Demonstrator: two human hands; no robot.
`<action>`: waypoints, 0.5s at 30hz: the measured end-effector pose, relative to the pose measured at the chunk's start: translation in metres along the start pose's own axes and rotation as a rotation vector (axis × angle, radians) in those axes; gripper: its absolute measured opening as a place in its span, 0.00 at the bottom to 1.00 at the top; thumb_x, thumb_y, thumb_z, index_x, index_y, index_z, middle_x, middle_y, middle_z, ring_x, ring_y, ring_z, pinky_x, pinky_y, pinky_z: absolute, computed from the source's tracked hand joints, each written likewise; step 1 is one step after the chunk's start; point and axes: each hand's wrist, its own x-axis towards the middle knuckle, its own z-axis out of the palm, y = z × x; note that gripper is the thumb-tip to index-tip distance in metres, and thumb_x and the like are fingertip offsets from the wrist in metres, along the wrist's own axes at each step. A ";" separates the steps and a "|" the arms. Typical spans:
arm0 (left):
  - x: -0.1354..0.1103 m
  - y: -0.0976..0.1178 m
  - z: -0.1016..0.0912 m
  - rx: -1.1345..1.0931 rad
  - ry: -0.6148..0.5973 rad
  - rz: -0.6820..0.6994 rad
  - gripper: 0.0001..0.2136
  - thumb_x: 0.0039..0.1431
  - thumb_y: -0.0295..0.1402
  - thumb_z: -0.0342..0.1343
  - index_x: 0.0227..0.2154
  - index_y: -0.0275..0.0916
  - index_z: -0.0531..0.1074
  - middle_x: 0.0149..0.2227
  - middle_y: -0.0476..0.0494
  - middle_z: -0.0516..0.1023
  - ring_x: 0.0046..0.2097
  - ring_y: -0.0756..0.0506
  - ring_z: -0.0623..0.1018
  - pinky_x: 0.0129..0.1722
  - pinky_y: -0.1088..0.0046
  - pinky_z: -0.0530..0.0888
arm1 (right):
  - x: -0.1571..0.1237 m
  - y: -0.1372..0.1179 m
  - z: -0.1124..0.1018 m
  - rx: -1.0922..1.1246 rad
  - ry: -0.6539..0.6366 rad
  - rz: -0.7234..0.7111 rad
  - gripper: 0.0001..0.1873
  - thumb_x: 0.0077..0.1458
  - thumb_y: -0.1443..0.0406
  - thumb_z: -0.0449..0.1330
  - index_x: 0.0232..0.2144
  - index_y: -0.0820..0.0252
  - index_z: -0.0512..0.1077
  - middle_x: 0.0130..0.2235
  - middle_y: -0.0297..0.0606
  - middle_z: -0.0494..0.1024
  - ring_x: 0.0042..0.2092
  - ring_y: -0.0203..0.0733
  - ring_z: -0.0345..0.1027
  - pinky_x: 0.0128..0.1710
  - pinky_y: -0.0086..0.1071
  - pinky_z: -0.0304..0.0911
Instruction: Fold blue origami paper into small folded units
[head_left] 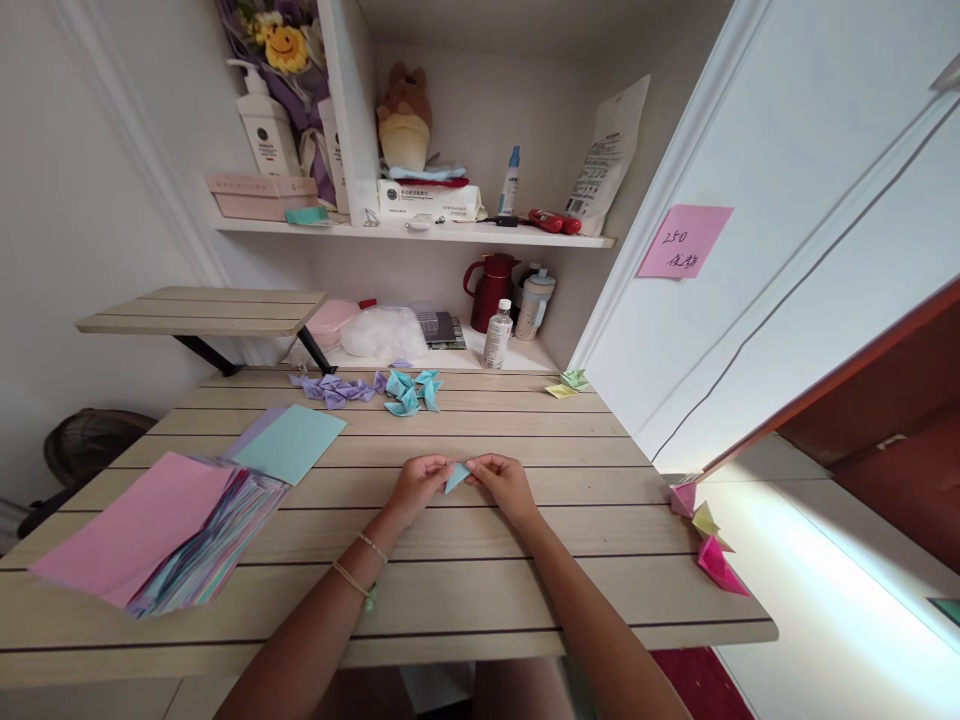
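Observation:
A small light-blue folded paper piece point(457, 477) sits between both my hands at the middle of the wooden table point(465, 580). My left hand point(421, 483) pinches its left side and my right hand point(504, 481) pinches its right side, fingers closed on it just above the tabletop. A stack of coloured paper sheets point(180, 530), pink on top with a light-blue sheet point(291, 443) at its far end, lies to the left. Folded purple pieces point(337, 388) and folded blue pieces point(412, 391) lie in a row at the table's far edge.
Green and yellow folded pieces point(570, 383) lie at the far right. Pink and yellow folded pieces point(709, 545) sit on the table's right edge. A small raised shelf point(202, 310) stands at the back left. Bottles and a red kettle point(491, 288) fill the wall shelves behind.

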 end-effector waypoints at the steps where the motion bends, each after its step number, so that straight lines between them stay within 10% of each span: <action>1: 0.000 0.000 0.000 -0.001 -0.003 0.004 0.15 0.41 0.38 0.62 0.30 0.32 0.75 0.28 0.41 0.78 0.28 0.48 0.74 0.27 0.76 0.67 | 0.000 0.000 0.000 -0.013 0.020 0.003 0.19 0.35 0.51 0.66 0.23 0.61 0.75 0.24 0.38 0.78 0.28 0.41 0.71 0.32 0.34 0.67; 15: 0.001 -0.004 0.005 0.096 0.051 0.110 0.11 0.43 0.36 0.61 0.29 0.34 0.74 0.27 0.41 0.78 0.30 0.46 0.76 0.30 0.75 0.70 | -0.001 0.003 0.001 -0.077 0.065 0.004 0.21 0.36 0.50 0.64 0.26 0.62 0.75 0.24 0.39 0.78 0.28 0.42 0.71 0.30 0.33 0.66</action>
